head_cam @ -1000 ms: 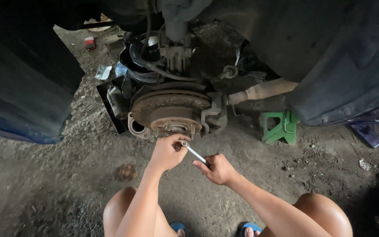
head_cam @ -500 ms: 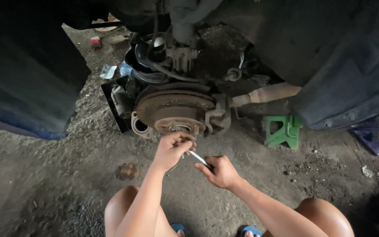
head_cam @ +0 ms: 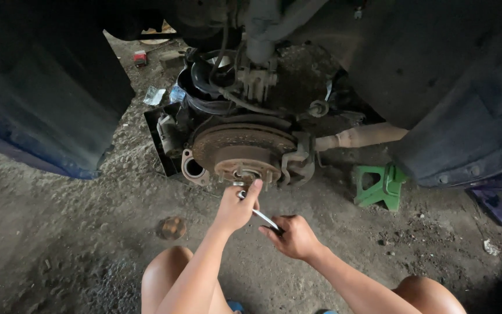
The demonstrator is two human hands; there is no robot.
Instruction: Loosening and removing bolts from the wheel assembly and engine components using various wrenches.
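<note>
A rusty brake disc and hub (head_cam: 242, 152) hangs under a raised dark car, wheel off. My left hand (head_cam: 236, 209) grips the head end of a slim metal wrench (head_cam: 261, 216), thumb and fingers up against the hub's underside. My right hand (head_cam: 293, 235) holds the wrench's handle end, lower and to the right. The wrench slants from the hub down toward my right hand. Whatever the wrench head sits on is hidden behind my left fingers. My bare knees show at the bottom edge.
A green jack stand (head_cam: 380, 186) stands right of the hub, beside an exhaust pipe (head_cam: 358, 137). A small rusty round part (head_cam: 171, 227) lies on the dirt floor at left. Dark body panels (head_cam: 42, 93) close in on both sides. Scraps of litter (head_cam: 154, 95) lie behind the hub.
The view has shifted slightly, so the hub sits a little lower in frame. Both hands stay on the wrench, with the left hand now pressed closer under the hub.
</note>
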